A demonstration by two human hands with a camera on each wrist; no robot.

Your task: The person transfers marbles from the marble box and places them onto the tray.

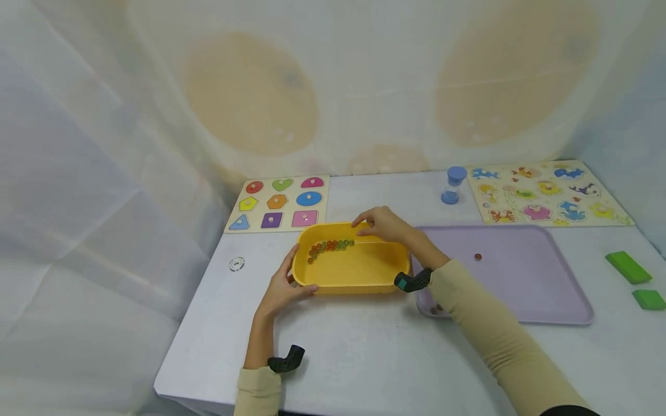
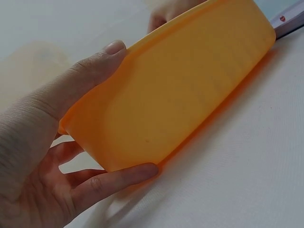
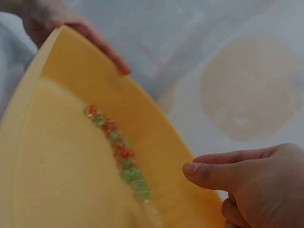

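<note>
A yellow oval plastic tub point(image 1: 359, 271) with raised walls sits on the white table. Red and green glassy beads point(image 1: 330, 246) lie bunched in a curved row along its far left side. My left hand point(image 1: 282, 292) grips the tub's left end; in the left wrist view the thumb point(image 2: 107, 57) presses near the rim and a finger reaches along the bottom edge. At the far rim is my right hand point(image 1: 385, 224). In the right wrist view its thumb point(image 3: 209, 175) lies against the inner side and the index finger beyond, pinching the rim. The remaining fingers are curled.
Right of the tub, a lilac tray point(image 1: 520, 277) bears several small reddish-brown pieces. Behind stand a shape puzzle board point(image 1: 288, 216), a blue-capped sand timer point(image 1: 454, 185) and an animal puzzle board point(image 1: 551, 193). Green blocks point(image 1: 628, 267) lie far right, a round white disc point(image 1: 236, 264) left.
</note>
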